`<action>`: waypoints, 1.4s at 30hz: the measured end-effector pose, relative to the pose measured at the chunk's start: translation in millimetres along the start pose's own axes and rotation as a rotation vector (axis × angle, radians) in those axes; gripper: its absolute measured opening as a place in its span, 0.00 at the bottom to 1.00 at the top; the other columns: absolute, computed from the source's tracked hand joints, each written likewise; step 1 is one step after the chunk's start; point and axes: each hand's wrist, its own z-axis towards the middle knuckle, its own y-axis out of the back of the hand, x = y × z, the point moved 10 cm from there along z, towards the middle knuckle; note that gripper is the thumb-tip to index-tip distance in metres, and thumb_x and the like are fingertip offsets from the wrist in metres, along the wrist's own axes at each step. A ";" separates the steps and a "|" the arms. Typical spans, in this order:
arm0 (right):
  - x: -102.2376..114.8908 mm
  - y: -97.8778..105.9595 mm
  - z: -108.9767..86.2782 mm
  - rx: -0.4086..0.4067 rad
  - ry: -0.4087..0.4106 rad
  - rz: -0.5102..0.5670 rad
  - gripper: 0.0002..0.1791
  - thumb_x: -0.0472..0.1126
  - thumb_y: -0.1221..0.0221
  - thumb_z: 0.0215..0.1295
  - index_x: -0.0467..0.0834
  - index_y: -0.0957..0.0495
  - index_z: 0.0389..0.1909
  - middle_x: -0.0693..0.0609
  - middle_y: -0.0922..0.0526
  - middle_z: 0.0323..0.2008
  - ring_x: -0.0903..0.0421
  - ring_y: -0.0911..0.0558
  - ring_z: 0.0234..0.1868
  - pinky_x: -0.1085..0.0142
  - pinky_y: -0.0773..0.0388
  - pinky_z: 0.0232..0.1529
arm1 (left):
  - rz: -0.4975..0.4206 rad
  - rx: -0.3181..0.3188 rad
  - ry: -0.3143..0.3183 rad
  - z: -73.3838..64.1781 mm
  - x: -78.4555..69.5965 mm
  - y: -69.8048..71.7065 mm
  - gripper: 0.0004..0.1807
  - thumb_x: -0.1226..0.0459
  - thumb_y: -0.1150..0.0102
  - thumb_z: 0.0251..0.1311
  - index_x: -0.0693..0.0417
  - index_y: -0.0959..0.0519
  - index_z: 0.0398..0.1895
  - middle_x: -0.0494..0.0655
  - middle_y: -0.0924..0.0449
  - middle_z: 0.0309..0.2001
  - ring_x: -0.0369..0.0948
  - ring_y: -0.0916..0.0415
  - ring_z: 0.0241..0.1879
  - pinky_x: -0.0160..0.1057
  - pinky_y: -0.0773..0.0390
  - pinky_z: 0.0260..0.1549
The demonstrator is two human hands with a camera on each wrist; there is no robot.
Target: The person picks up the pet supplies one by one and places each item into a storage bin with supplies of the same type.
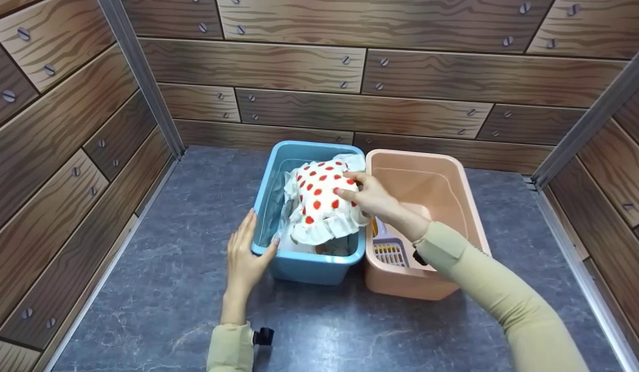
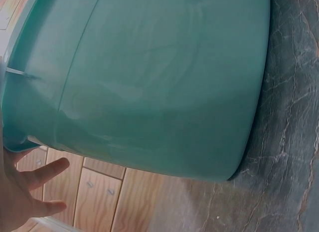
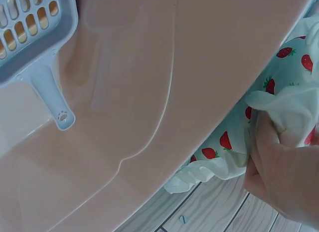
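A small frilled cushion [image 1: 319, 191] with red strawberries on white lies on top of other things in the blue bin [image 1: 311, 271]. My right hand [image 1: 373, 199] holds its right side, and in the right wrist view the fabric bunches up by that hand [image 3: 286, 167]. At the front left corner of the bin is my left hand [image 1: 247, 258], fingers along the outer side and thumb at the front rim. In the left wrist view two fingers of the left hand [image 2: 25, 187] stretch out straight and apart beside the blue wall.
Right beside the blue bin stands a peach bin [image 1: 417, 287]. Inside it lie a lavender slotted litter scoop [image 1: 394, 253] and something yellow partly under it. Clear plastic shows beneath the cushion. Wood-print panels [image 1: 298, 67] enclose the dark marbled surface [image 1: 205, 191] at the back and sides.
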 end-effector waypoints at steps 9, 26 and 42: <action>-1.1 -9.8 4.8 0.043 -0.004 -0.008 0.34 0.36 0.42 0.68 0.29 0.42 0.71 0.35 0.38 0.70 0.46 0.31 0.64 0.58 0.35 0.66 | 0.005 -0.019 -0.023 0.0 -2.1 1.1 0.39 0.54 0.33 0.54 0.65 0.31 0.67 0.56 0.32 0.68 0.56 0.33 0.65 0.67 0.42 0.63; -7.4 -31.3 7.8 0.145 -0.011 0.077 0.36 0.33 0.46 0.70 0.30 0.50 0.74 0.33 0.44 0.72 0.44 0.30 0.65 0.59 0.31 0.64 | 0.010 0.008 0.001 -1.1 0.5 -1.2 0.40 0.53 0.35 0.56 0.64 0.33 0.69 0.56 0.34 0.69 0.55 0.35 0.67 0.66 0.44 0.64; -19.1 -42.9 15.2 0.197 -0.031 0.041 0.36 0.32 0.47 0.69 0.29 0.52 0.74 0.31 0.41 0.70 0.47 0.29 0.61 0.69 0.25 0.40 | -0.001 -0.001 -0.018 -0.8 0.5 -0.1 0.40 0.54 0.34 0.56 0.64 0.33 0.69 0.55 0.34 0.70 0.54 0.35 0.67 0.66 0.43 0.64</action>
